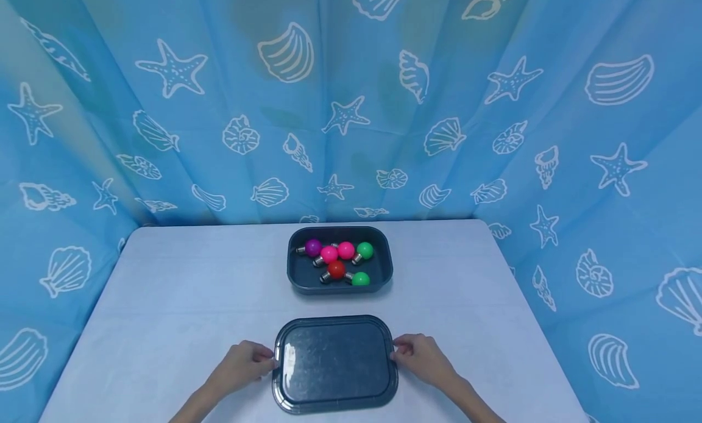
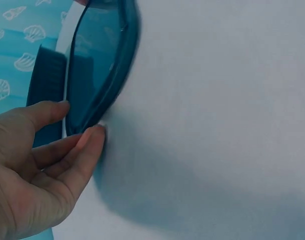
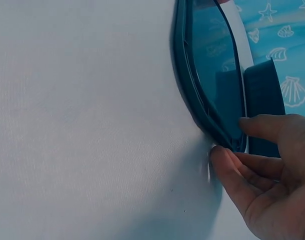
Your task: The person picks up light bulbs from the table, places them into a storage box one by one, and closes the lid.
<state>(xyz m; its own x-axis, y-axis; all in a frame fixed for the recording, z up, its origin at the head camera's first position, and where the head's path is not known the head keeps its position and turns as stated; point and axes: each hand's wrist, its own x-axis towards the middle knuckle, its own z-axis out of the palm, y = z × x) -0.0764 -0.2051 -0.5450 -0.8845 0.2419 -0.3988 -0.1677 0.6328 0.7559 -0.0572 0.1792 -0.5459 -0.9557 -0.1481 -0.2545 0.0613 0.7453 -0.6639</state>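
Observation:
A dark blue-grey rectangular lid (image 1: 336, 363) with rounded corners and a ridged rim lies between my two hands near the front of the table. My left hand (image 1: 245, 367) pinches its left edge, and the left wrist view shows the lid (image 2: 95, 65) with thumb and fingertips at its rim. At the opposite edge, my right hand (image 1: 425, 361) holds the rim between thumb and fingers; the right wrist view has this hand (image 3: 272, 175) close up. Behind the lid stands a dark open container (image 1: 340, 289) with several round coloured light bulbs (image 1: 336, 269) in it.
A white table (image 1: 208, 289) carries everything, its far edge just behind the container. Around the back and sides hangs a blue curtain (image 1: 340, 155) with white shells and starfish.

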